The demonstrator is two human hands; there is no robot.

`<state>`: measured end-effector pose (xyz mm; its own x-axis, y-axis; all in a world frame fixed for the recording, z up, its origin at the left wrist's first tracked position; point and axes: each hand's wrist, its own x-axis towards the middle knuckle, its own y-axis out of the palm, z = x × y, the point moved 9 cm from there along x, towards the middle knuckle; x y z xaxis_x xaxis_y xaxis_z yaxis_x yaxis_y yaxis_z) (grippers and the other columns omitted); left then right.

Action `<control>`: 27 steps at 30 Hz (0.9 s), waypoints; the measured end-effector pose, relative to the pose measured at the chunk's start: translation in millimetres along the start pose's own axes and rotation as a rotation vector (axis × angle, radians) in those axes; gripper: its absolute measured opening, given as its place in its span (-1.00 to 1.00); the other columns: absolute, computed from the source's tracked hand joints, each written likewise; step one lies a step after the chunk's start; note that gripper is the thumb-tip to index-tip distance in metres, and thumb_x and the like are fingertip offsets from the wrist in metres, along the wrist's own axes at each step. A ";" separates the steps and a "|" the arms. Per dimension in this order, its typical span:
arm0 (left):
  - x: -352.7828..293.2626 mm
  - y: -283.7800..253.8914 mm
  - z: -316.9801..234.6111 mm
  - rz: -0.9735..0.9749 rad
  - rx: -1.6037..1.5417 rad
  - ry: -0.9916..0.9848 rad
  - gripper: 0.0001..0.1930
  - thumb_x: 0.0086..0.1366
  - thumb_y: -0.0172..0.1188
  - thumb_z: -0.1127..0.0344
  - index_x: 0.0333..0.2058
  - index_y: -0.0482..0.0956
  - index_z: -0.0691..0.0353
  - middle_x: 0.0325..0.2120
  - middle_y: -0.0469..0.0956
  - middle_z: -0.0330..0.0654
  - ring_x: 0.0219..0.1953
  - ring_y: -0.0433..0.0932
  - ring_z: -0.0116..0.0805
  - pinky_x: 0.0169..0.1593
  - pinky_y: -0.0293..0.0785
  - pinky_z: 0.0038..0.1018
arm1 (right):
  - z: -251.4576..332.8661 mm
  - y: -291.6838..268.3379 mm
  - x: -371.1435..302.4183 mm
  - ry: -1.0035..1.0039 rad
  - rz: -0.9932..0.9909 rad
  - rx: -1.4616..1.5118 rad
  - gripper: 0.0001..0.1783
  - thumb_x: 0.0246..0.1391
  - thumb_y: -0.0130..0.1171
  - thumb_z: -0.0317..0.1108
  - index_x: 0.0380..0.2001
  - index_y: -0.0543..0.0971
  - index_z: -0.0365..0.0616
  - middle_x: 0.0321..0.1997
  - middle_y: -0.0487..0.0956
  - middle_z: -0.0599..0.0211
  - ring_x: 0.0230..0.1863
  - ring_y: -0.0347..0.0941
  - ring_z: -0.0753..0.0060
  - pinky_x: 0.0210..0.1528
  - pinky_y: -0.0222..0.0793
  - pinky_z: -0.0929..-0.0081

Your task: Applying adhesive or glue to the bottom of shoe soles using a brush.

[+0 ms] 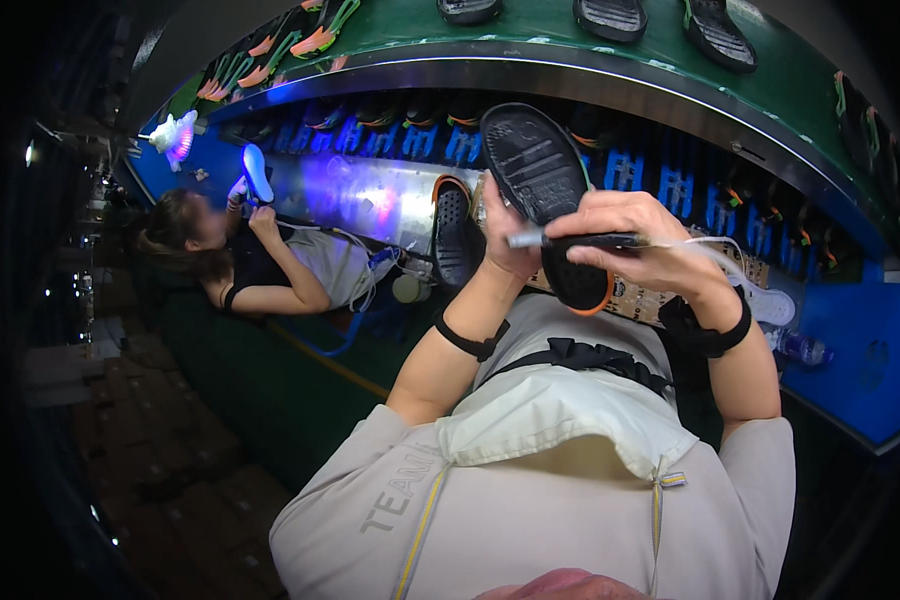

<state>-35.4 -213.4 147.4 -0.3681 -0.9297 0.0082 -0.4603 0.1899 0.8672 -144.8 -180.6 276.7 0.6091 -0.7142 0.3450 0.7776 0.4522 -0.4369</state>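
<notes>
My left hand (508, 236) grips a black shoe (532, 160) from its left side, its patterned sole turned up toward me and an orange edge showing at the near end. Across the shoe's middle, my right hand (635, 232) is closed round a black pen-shaped tool (595, 241) with a blurred pale tip. A clear tube or cable trails from the tool past my right wrist. The tip lies between my left hand and the shoe; whether it touches the sole I cannot tell. Beside my left hand, a second black shoe (453, 232) with holes and an orange rim lies on the bench.
A green shelf (530, 48) with several black shoes runs across the far side. Below it stand several blue racks (625, 170) holding shoes. Another person (270, 250) works at the left with a lit sole. A plastic bottle (804, 348) lies at the right.
</notes>
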 end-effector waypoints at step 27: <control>45.2 51.2 -100.0 0.384 0.038 0.047 0.29 0.03 -0.10 -0.79 0.31 0.32 0.40 0.10 0.49 0.33 0.06 0.57 0.22 0.21 0.50 0.05 | 35.7 2.3 6.4 -0.079 0.143 0.095 -0.67 0.07 0.39 -0.44 -0.05 0.71 -0.19 -0.41 0.61 0.17 -0.39 0.52 0.16 -0.32 0.41 0.27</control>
<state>5.1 -277.2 242.0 -0.4826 -0.8018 0.3525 -0.3256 0.5378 0.7776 -133.5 -165.1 307.6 0.7221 -0.5961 0.3510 0.6910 0.5976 -0.4067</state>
